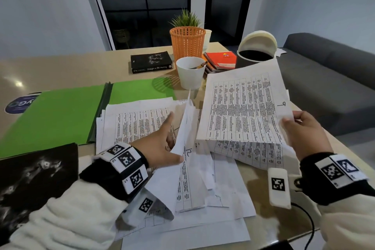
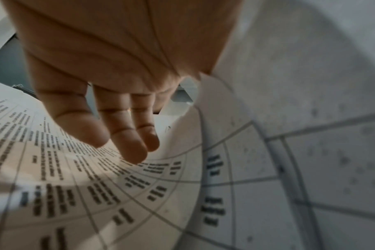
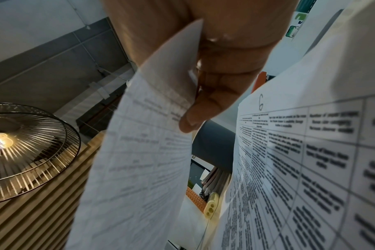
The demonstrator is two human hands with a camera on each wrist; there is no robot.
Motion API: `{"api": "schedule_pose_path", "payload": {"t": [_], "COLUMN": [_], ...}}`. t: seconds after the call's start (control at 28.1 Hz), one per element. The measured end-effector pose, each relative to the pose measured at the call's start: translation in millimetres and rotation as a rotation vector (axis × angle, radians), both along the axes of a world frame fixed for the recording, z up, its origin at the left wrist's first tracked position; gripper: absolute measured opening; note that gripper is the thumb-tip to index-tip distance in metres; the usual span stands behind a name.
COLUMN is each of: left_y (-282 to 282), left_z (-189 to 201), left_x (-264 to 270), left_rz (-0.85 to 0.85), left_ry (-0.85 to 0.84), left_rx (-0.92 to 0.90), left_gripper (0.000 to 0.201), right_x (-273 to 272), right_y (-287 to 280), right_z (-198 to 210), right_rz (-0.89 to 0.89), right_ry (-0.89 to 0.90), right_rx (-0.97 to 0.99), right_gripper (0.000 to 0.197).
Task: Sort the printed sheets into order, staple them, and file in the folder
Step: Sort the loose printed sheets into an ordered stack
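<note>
Loose printed sheets (image 1: 142,119) with tables lie in a messy pile in front of me. My left hand (image 1: 175,137) reaches over the pile with straight fingers (image 2: 128,143). A sheet marked 12 (image 1: 187,128) stands up between its thumb and fingers, and curls up beside the palm in the left wrist view (image 2: 289,152). My right hand (image 1: 292,119) pinches the right edge of a few raised sheets. The front one is a sheet marked 6 (image 1: 241,107) (image 3: 289,152); the thumb (image 3: 188,121) presses another sheet (image 3: 135,169). The green folder (image 1: 60,115) lies open at the left.
Behind the pile stand a white cup with pencils (image 1: 190,71), an orange basket (image 1: 187,40), a black book (image 1: 151,62), red spiral notebooks (image 1: 221,61) and a black bin with a white lid (image 1: 255,50). A dark magazine (image 1: 36,184) lies near left. A grey sofa (image 1: 334,87) is beyond the table's right edge.
</note>
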State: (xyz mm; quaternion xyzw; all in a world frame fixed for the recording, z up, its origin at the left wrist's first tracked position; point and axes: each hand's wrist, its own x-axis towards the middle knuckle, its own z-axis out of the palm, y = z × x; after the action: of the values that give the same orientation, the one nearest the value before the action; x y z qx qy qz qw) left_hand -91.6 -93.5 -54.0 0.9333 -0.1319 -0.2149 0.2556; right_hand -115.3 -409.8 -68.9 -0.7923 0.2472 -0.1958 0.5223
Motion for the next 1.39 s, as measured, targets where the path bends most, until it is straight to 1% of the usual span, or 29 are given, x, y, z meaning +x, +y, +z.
{"api": "schedule_pose_path", "payload": {"t": [0.14,0.21,0.25,0.29,0.32,0.39,0.46,0.53,0.64,0.78,0.89,1.07,1.25,1.39], "left_y": [-9,-16,-19,-22,-24,-29,-32,-32,-30,-34,-36,-39,-39,-33], "left_z": [2,0,-1,-2,-3,-5,-7,-10,-14,-15,-15,-14,-9,-5], "left_x": [-6,-7,-7,-6,-5,-4,-3,-1,-1,-3,-6,-9,-13,-10], "left_rz": [-0.089,-0.151,-0.187,-0.214,-0.229,-0.253,-0.256,-0.218,-0.189,-0.261,-0.288,-0.275,-0.196,-0.085], "left_ry": [-0.025,-0.020,-0.017,-0.014,-0.004,0.017,0.030,0.017,0.012,0.014,0.004,-0.019,-0.122,-0.174], "left_rx": [0.079,0.123,0.177,0.223,0.247,0.221,0.183,0.180,0.284,0.380,0.409,0.427,0.337,0.193], "left_gripper": [0.070,0.059,0.055,0.056,0.061,0.072,0.073,0.073,0.081,0.088,0.079,0.059,0.045,0.018], "right_x": [0,0,0,1,0,-1,-1,-2,-2,-3,-2,-3,-7,-9], "right_y": [3,3,3,1,0,-2,-4,-4,-4,-2,-1,1,3,2], "right_z": [0,-1,-1,-3,-3,-3,-3,-2,-2,-2,-1,3,7,8], "right_rz": [0.019,0.020,0.019,0.014,0.010,0.004,-0.006,-0.019,-0.042,-0.045,-0.049,-0.042,-0.033,-0.021], "right_ry": [-0.010,-0.012,-0.017,-0.019,-0.022,-0.024,-0.023,-0.027,-0.032,-0.023,-0.015,-0.019,-0.037,-0.028], "right_rx": [0.043,0.055,0.052,0.045,0.042,0.037,0.038,0.040,0.028,0.033,0.042,0.070,0.087,0.089], "right_gripper": [0.017,0.015,0.013,0.011,0.010,0.009,0.008,0.011,0.012,0.015,0.016,0.018,0.018,0.019]}}
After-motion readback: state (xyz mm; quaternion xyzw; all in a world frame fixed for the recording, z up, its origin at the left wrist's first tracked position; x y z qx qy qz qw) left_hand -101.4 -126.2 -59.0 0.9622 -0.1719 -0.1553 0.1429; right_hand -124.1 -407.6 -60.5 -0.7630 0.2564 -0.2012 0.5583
